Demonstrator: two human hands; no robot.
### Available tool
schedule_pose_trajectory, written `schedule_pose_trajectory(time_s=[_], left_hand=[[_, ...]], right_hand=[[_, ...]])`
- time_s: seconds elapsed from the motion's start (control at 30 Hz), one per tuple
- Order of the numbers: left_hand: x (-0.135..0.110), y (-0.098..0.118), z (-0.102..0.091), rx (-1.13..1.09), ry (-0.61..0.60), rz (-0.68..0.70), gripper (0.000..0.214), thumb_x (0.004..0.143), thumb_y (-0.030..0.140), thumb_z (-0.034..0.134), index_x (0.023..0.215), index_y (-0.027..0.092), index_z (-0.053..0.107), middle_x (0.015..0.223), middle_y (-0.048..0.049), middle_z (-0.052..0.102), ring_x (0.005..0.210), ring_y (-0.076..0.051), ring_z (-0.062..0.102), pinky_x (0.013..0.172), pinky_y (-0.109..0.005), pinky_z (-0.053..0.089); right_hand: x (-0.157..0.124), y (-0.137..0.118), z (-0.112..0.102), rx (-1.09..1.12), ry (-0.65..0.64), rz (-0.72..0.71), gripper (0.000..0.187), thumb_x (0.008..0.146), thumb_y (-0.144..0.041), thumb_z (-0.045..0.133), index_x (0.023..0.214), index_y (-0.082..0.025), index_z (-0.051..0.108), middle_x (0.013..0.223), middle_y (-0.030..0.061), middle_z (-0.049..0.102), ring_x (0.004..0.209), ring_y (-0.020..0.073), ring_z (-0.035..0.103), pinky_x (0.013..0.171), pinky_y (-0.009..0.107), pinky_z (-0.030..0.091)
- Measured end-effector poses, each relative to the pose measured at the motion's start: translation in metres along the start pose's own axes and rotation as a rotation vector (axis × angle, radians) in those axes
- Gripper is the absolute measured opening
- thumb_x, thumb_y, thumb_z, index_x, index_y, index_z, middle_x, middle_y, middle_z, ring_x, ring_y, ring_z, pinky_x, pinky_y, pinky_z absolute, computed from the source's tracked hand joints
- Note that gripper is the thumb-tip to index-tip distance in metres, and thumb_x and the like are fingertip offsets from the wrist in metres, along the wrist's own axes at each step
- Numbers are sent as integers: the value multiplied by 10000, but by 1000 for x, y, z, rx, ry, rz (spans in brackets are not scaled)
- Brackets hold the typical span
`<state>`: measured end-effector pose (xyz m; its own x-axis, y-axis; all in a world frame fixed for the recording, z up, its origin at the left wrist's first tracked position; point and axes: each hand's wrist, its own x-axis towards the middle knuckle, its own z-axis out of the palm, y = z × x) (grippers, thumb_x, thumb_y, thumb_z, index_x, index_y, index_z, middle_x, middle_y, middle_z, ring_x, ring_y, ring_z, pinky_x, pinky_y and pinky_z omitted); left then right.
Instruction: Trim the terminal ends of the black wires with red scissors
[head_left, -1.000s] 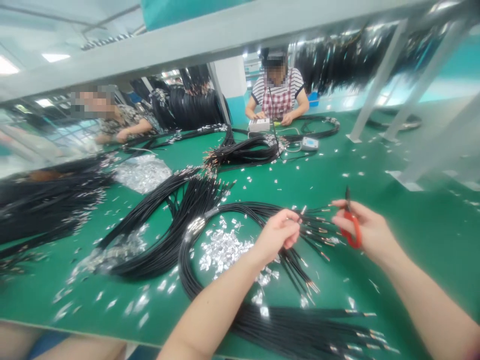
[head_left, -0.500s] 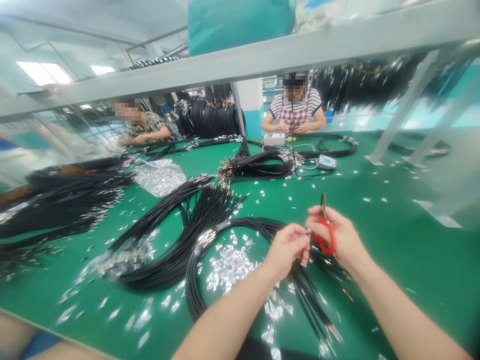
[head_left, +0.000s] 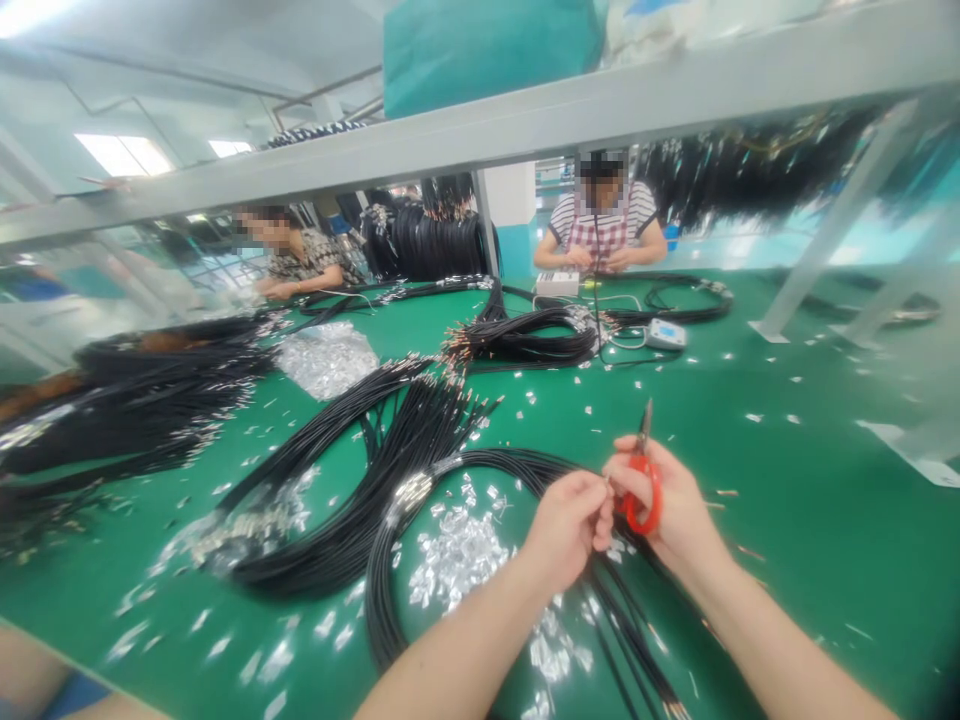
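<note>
My left hand (head_left: 564,525) is closed in a pinch on the end of a thin black wire, right against my right hand. My right hand (head_left: 673,508) is closed round red-handled scissors (head_left: 643,475) whose blades point up and away. Both hands hover over a looped bundle of black wires (head_left: 450,480) lying on the green table (head_left: 787,470). Small silver foil scraps (head_left: 457,550) lie inside the loop, just left of my left hand.
More black wire bundles (head_left: 135,400) fill the table's left side and another bundle (head_left: 525,340) lies at the middle. A clear bag of silver bits (head_left: 326,358) lies behind them. Two people work at the far side. A grey shelf beam (head_left: 480,125) crosses overhead; white posts (head_left: 810,250) stand at right.
My hands have come together: the right hand with the scissors moved left to meet the left hand. The view has tilted up and shifted slightly.
</note>
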<state>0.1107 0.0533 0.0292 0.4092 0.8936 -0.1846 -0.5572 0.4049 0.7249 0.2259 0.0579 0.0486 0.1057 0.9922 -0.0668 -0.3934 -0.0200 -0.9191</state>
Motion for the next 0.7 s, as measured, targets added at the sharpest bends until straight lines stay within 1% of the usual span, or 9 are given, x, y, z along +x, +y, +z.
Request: schedule_pose_trajectory(time_s=[0.1, 0.2, 0.27, 0.33, 0.4, 0.47, 0.53, 0.6, 0.7], left_hand=[[-1, -1, 3, 54, 94, 85, 274, 597, 231, 730, 740, 146, 512, 510, 58, 467, 394, -47, 388, 387, -191, 247], [-1, -3, 5, 72, 141, 119, 266, 600, 262, 727, 712, 139, 521, 512, 50, 478, 400, -46, 393, 388, -191, 243], [-2, -4, 5, 73, 142, 96, 270, 603, 286, 724, 717, 129, 537, 526, 38, 493, 406, -44, 397, 389, -189, 225], [-3, -3, 5, 71, 124, 64, 268, 612, 296, 717, 721, 121, 545, 534, 33, 493, 404, -38, 388, 389, -186, 202], [-3, -2, 5, 70, 104, 55, 256, 629, 297, 704, 714, 120, 540, 536, 34, 480, 401, -32, 373, 389, -186, 180], [-3, 1, 4, 71, 89, 83, 252, 650, 309, 690, 704, 123, 530, 538, 38, 463, 395, -26, 348, 387, -189, 156], [-2, 6, 1, 79, 90, 125, 260, 667, 330, 679, 698, 124, 523, 547, 40, 452, 393, -20, 324, 388, -192, 137], [0, 11, -2, 94, 106, 166, 271, 676, 345, 674, 697, 123, 520, 556, 42, 443, 395, -14, 309, 391, -192, 126], [1, 17, -5, 122, 138, 191, 269, 675, 343, 675, 701, 120, 527, 552, 45, 437, 397, -11, 301, 391, -190, 118]], right_hand=[[-2, 2, 1, -25, 47, -56, 390, 596, -284, 745, 906, -211, 521, 656, -46, 573, 494, 76, 498, 464, 208, 394], [-4, 3, 0, -88, 27, -98, 363, 630, -334, 715, 904, -214, 509, 670, -36, 570, 501, 86, 502, 464, 220, 407], [-5, 2, 0, -215, 22, -161, 317, 654, -358, 687, 877, -210, 516, 679, -18, 581, 538, 107, 529, 502, 244, 442], [-6, 0, -1, -373, 35, -252, 265, 677, -359, 659, 849, -206, 528, 706, 3, 601, 598, 125, 562, 572, 265, 473], [-6, -3, -3, -479, 35, -317, 243, 690, -355, 638, 851, -206, 534, 730, 15, 615, 630, 134, 580, 611, 273, 483], [-5, -7, -7, -529, -2, -306, 247, 709, -375, 609, 871, -207, 528, 675, 2, 605, 557, 127, 562, 555, 265, 475], [-2, -11, -14, -621, -61, -271, 249, 724, -416, 586, 851, -210, 529, 581, -22, 570, 461, 115, 510, 469, 251, 441], [0, -15, -23, -811, -123, -292, 250, 718, -452, 588, 793, -218, 543, 531, -33, 550, 435, 109, 474, 439, 242, 409], [2, -19, -32, -1152, -212, -387, 251, 694, -468, 617, 742, -230, 555, 559, -30, 570, 483, 116, 476, 474, 238, 398]])
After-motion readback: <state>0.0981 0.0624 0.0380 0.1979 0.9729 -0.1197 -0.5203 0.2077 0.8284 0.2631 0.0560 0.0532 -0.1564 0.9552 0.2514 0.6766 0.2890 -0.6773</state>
